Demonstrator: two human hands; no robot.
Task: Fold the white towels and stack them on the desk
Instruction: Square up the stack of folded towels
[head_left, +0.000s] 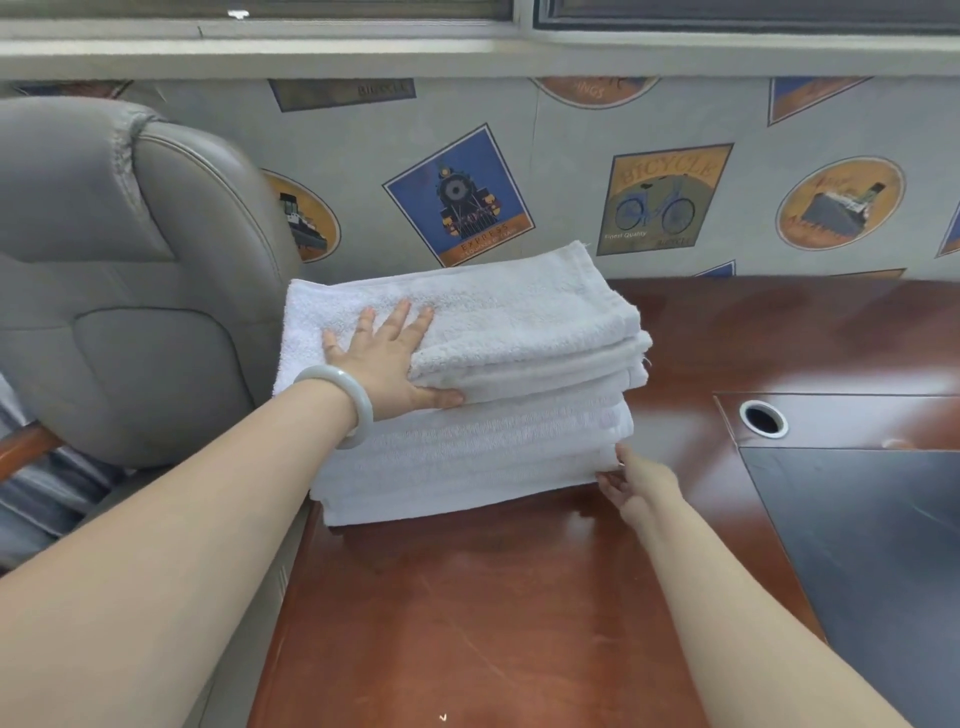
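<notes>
Several towels (519, 312) beneath left grip (387, 358)

We see a stack of folded white towels (467, 431) on the far left part of the red-brown counter (467, 597). Left hand (387, 358) lies flat on the top towel (519, 322), fingers (400, 317) spread, thumb on its near edge; pale bangle (356, 402) on the wrist. Right hand (636, 480) is at the stack's near right bottom corner, touching the lower layers; we can't tell if it pinches. Grey chair (130, 286) at left, round cable hole (763, 418) at right, poster-print wall (571, 156) behind.
</notes>
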